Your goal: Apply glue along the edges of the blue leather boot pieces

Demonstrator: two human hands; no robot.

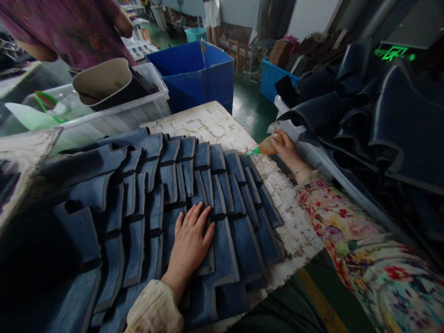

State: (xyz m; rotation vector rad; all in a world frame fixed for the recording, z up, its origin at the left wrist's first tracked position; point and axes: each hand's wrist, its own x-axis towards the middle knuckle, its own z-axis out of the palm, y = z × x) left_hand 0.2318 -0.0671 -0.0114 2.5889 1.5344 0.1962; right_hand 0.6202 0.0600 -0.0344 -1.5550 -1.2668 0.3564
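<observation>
Overlapping panels (154, 204) on the worktable (208, 121)

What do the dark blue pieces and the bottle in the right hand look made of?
The dark blue pieces: perhaps leather or coated synthetic, smooth with a faint sheen; they curl softly and show grey edges.
The bottle: probably smooth plastic, tan and seemingly translucent, with a green nozzle.

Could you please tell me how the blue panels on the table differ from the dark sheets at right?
The blue panels overlap in staggered rows; the dark sheets form a loose heap. The blue panels lie on a worn tabletop; the dark sheets are piled in a white bin. Both show paler edges.
</observation>
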